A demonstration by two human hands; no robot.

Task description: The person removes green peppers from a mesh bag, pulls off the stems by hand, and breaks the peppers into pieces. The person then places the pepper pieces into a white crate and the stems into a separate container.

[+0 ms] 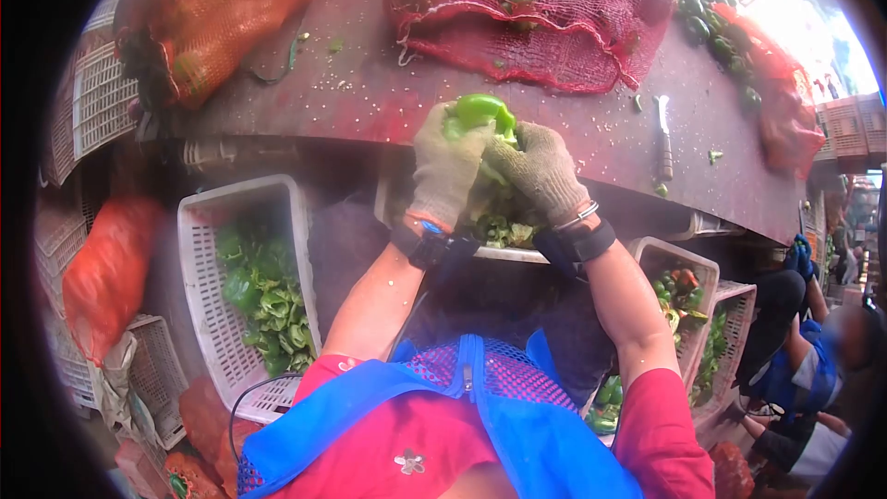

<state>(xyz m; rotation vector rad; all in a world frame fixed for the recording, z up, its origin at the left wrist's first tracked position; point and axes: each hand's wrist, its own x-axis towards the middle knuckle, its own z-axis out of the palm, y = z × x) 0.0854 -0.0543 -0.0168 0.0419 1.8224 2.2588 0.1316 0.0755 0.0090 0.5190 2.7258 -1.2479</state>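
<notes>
A green bell pepper (482,111), broken open along its right side, is held up by the table's front edge. My left hand (442,166), in a knitted work glove, is wrapped round it from the left. My gloved right hand (543,171) is closed, with fingers pinched at the pepper's torn edge; its fingertips are partly hidden. Beneath both hands, torn pepper pieces (504,229) fill a pale crate (513,255). On the table to the right lies a knife (664,140), apart from both hands.
A red mesh bag (536,14) and an orange mesh bag (226,14) lie on the seed-strewn table (351,102). Left of my legs stands a white crate (199,286) of green peppers; more crates (699,273) stand right. A co-worker (804,360) sits at far right.
</notes>
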